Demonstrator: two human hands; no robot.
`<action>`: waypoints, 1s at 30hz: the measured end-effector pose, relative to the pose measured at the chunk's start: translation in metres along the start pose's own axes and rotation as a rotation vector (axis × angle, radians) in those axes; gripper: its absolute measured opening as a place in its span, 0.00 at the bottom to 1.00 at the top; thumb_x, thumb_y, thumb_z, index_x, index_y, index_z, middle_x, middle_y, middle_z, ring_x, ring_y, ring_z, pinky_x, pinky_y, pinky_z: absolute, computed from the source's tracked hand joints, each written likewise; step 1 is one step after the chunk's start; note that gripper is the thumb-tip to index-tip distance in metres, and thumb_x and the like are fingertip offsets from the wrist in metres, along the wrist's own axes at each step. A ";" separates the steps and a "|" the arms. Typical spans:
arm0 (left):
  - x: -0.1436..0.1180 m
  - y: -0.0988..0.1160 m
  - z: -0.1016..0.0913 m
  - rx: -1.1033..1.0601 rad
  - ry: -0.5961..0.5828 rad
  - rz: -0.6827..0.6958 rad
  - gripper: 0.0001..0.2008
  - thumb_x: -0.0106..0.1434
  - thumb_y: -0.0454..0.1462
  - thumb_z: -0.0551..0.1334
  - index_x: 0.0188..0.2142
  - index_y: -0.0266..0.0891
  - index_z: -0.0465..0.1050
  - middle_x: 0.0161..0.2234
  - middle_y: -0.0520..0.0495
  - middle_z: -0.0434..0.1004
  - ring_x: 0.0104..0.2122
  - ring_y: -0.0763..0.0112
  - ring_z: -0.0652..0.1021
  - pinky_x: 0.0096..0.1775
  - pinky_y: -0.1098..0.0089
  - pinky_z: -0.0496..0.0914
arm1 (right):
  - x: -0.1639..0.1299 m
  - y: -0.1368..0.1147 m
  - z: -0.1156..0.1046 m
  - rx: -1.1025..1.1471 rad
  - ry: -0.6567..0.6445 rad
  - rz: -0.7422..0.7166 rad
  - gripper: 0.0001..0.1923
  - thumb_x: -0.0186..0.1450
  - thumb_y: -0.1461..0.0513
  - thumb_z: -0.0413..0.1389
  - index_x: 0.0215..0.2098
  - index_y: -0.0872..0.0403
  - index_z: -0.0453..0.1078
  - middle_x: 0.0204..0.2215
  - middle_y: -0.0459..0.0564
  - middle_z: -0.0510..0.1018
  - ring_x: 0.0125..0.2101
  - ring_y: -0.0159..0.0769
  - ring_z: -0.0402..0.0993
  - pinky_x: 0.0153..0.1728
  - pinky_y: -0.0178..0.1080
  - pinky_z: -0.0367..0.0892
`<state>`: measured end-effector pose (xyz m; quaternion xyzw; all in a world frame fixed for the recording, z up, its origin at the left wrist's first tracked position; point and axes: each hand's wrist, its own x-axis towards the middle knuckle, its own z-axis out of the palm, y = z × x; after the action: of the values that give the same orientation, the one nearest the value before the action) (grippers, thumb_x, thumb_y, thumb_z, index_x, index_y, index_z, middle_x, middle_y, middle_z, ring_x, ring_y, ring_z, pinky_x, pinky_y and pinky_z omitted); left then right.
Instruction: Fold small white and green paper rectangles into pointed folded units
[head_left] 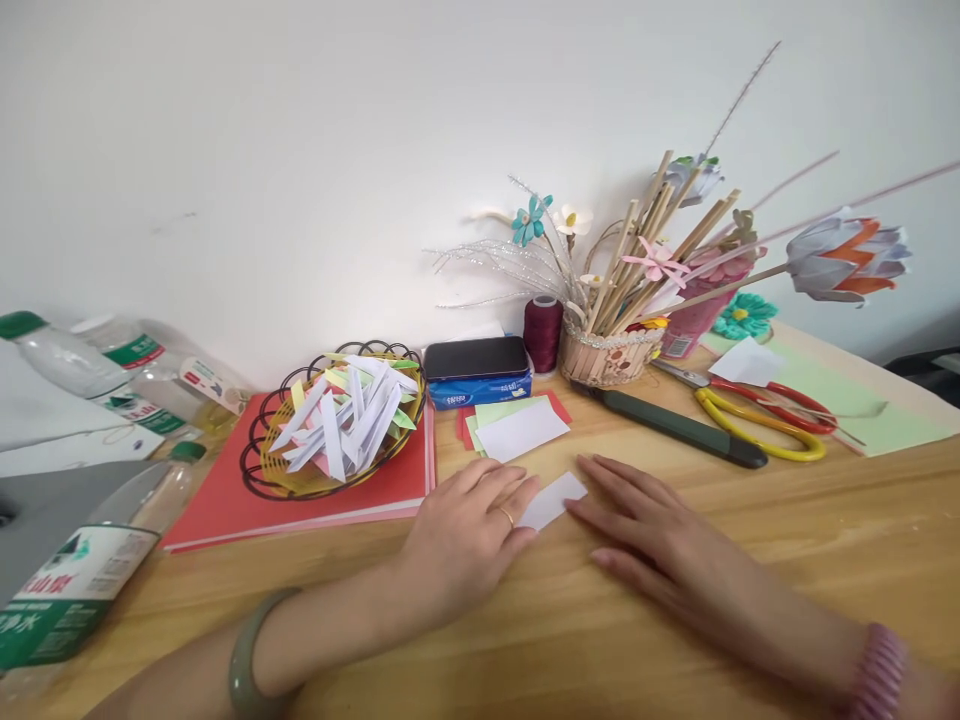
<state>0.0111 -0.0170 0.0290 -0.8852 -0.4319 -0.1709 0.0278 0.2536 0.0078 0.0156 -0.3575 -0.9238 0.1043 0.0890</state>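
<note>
White paper slip (553, 499) | between both flat hands (touching fingertips) | wooden table (750, 520)

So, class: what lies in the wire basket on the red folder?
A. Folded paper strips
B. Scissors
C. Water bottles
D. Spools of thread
A: the wire basket on the red folder holds a pile of folded paper strips, mostly white with a few coloured ones.

Bright, even daylight — shadows soft and faint on the pale wooden worktop (750, 560). Wide-angle bending curves the edges; the clear plastic bottle with green label (67, 590) at lower left looks blurred — centre reasonably sharp.
</note>
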 end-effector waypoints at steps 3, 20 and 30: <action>0.003 0.003 -0.001 -0.060 -0.176 -0.141 0.26 0.61 0.41 0.62 0.56 0.34 0.60 0.51 0.42 0.68 0.50 0.58 0.67 0.49 0.57 0.67 | 0.009 -0.012 0.002 -0.001 -0.019 -0.063 0.23 0.67 0.53 0.46 0.59 0.47 0.59 0.62 0.58 0.54 0.61 0.50 0.48 0.53 0.55 0.59; 0.008 -0.008 0.003 -0.447 -0.253 -0.370 0.09 0.61 0.33 0.62 0.42 0.41 0.69 0.42 0.48 0.69 0.46 0.62 0.67 0.47 0.60 0.65 | 0.009 0.006 -0.002 0.067 -0.034 0.020 0.23 0.66 0.49 0.45 0.58 0.43 0.62 0.62 0.53 0.56 0.60 0.51 0.50 0.54 0.58 0.56; 0.004 -0.012 0.006 -0.375 -0.280 -0.290 0.21 0.60 0.34 0.62 0.53 0.44 0.65 0.45 0.45 0.64 0.47 0.60 0.65 0.49 0.58 0.64 | 0.003 0.023 -0.003 0.098 -0.012 0.092 0.21 0.68 0.52 0.42 0.59 0.43 0.60 0.61 0.49 0.57 0.59 0.45 0.52 0.57 0.57 0.51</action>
<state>0.0057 -0.0047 0.0238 -0.8188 -0.5144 -0.1262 -0.2214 0.2664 0.0271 0.0127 -0.3943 -0.9007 0.1553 0.0959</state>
